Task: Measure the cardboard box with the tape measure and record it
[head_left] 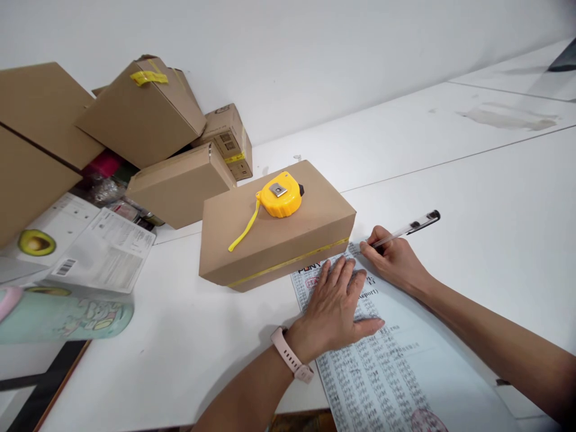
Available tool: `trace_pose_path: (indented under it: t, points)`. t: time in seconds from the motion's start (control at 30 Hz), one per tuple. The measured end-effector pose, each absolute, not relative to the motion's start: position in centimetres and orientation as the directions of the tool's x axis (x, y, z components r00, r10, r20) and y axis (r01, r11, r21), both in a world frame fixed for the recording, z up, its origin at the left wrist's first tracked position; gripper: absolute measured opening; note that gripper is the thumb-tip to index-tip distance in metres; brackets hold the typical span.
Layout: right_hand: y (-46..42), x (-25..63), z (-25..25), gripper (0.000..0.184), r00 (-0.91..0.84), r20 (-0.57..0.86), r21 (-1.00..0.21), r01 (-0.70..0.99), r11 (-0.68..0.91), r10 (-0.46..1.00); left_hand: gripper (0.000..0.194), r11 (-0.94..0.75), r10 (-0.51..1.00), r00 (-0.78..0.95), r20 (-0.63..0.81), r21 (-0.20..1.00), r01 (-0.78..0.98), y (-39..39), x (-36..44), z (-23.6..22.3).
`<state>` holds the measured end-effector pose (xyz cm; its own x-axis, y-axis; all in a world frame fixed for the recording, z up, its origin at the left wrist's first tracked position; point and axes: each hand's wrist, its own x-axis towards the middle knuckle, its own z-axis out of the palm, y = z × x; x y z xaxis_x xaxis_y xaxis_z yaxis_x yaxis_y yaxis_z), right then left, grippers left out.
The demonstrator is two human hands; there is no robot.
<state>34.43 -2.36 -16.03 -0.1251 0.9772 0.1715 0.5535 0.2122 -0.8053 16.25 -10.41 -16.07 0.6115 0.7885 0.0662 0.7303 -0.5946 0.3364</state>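
Note:
My left hand lies flat with fingers spread on a printed sheet of paper covered in rows of handwriting. A pink wristband circles that wrist. In my right hand a clear pen with a black end is gripped, its tip hidden behind the fingers near the sheet's top edge. Just beyond the paper stands a closed cardboard box with yellow tape along its side. On top of it rests a yellow tape measure, its wrist strap trailing to the left.
Several cardboard boxes are piled at the back left against the wall. Below them are white printed packages with an avocado picture and a pale green bottle. The white table has seams and a smudge at the right.

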Motion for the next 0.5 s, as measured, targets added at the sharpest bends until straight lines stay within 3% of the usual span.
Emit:
trace_pose_path:
  t: [0.5]
  points:
    - [-2.45,34.35,-15.83,0.023,-0.131,0.169,-0.803,0.557,0.213,0.977,0.085,-0.592,0.789,0.611,0.065,0.345,0.728,-10.37,16.22,-16.00]
